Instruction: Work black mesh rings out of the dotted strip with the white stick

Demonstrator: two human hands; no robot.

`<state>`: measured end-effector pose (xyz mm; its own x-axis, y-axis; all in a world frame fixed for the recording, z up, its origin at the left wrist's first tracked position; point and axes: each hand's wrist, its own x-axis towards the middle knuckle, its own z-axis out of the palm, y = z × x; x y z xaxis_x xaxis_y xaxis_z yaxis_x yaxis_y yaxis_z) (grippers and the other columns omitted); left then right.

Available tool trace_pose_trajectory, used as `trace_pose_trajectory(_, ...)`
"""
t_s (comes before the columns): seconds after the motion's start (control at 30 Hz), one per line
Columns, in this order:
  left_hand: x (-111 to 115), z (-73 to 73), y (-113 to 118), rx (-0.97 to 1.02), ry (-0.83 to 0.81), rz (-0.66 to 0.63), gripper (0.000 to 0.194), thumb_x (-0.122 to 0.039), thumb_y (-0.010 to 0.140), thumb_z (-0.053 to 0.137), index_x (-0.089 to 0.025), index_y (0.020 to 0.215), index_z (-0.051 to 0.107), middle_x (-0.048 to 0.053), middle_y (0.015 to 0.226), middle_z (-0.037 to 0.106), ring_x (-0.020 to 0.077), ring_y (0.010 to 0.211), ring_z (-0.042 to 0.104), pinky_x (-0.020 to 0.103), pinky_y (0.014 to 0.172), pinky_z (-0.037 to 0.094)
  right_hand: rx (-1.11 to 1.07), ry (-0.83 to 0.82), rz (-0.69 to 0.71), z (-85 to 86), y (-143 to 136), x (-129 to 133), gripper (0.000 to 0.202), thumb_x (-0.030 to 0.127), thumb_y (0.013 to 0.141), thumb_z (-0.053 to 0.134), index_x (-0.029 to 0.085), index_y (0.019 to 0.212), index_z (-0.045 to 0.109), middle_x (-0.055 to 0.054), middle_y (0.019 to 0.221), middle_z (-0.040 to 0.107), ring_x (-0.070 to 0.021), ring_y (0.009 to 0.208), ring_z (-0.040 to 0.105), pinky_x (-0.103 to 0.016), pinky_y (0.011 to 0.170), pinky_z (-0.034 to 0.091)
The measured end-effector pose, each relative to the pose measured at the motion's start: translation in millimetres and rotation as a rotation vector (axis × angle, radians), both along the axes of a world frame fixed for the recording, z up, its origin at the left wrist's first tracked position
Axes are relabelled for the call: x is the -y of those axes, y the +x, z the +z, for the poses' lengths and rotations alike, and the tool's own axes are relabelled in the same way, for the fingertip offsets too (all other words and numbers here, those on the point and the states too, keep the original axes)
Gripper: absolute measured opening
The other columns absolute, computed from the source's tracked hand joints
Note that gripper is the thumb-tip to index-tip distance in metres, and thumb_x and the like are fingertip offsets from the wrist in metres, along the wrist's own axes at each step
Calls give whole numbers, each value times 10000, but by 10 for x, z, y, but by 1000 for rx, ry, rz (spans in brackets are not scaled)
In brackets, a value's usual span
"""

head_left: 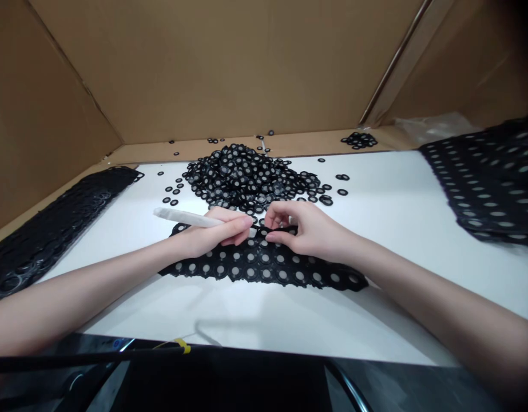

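A black rubbery sheet with rows of round holes lies on the white tabletop in front of me. My left hand is closed around a white pen-shaped tool, whose tip points right to the sheet's far edge. Opposite it, my right hand pinches that far edge between thumb and fingers. Just beyond both hands rises a heap of small black rings, with loose ones scattered around it. The tool's tip is partly covered by my left fingers.
A stack of black perforated sheets lies at the left. More holed sheets are piled at the right, near a clear plastic bag. A small cluster of rings sits at the back. Cardboard walls enclose the table's back and sides.
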<state>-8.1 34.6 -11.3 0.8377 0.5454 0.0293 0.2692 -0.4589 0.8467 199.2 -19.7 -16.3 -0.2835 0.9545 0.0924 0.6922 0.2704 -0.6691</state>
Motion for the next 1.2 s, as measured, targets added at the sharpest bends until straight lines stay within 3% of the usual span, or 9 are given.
trace_pose_trajectory(0.2, -24, -94, -21, 224, -121, 11, 374, -490, 930, 424, -148, 822, 529, -53, 533, 436, 78, 473, 373, 216, 490, 277, 57, 31, 128, 152, 106, 61, 48, 253, 719, 691, 215, 694, 675, -13, 776, 701, -191, 784, 582, -344, 784, 418)
trace_pose_trajectory(0.37, 48, 11, -28, 115, -42, 29, 406, -472, 915, 464, -140, 692, 534, -37, 554, 443, 82, 519, 415, 217, 518, 307, 230, 34, 257, 236, 157, 127, 92, 275, 779, 681, 258, 841, 747, -24, 933, 686, -221, 940, 546, -424, 916, 326)
trace_pose_trajectory(0.47, 94, 103, -19, 101, 25, 32, 391, -432, 913, 478, -134, 692, 600, -26, 560, 471, 86, 533, 430, 221, 526, 317, 338, 39, 278, 263, 149, 172, 124, 240, 808, 652, 290, 857, 754, -26, 977, 654, -226, 956, 521, -441, 891, 302)
trace_pose_trajectory(0.63, 101, 129, 59, 47, -84, 47, 416, -400, 945, 430, -131, 686, 613, -42, 490, 425, 68, 467, 396, 211, 505, 309, 431, 119, 313, 243, 143, 216, 229, 155, 811, 606, 320, 865, 754, -34, 968, 625, -226, 924, 505, -435, 842, 282)
trace_pose_trajectory(0.93, 98, 124, 154, -47, -123, 64, 375, -379, 944, 449, -137, 692, 586, -48, 472, 440, 59, 456, 403, 182, 489, 313, 418, 246, 368, 166, 171, 234, 253, 108, 790, 567, 280, 853, 741, -50, 937, 606, -212, 872, 490, -367, 778, 280)
trace_pose_trajectory(1.2, 163, 149, 184, -90, -107, 101, 379, -376, 951, 437, -141, 691, 579, -46, 486, 460, 51, 465, 423, 167, 487, 317, 406, 258, 362, 178, 149, 251, 210, 107, 776, 568, 246, 772, 726, -47, 862, 589, -197, 811, 462, -347, 758, 264)
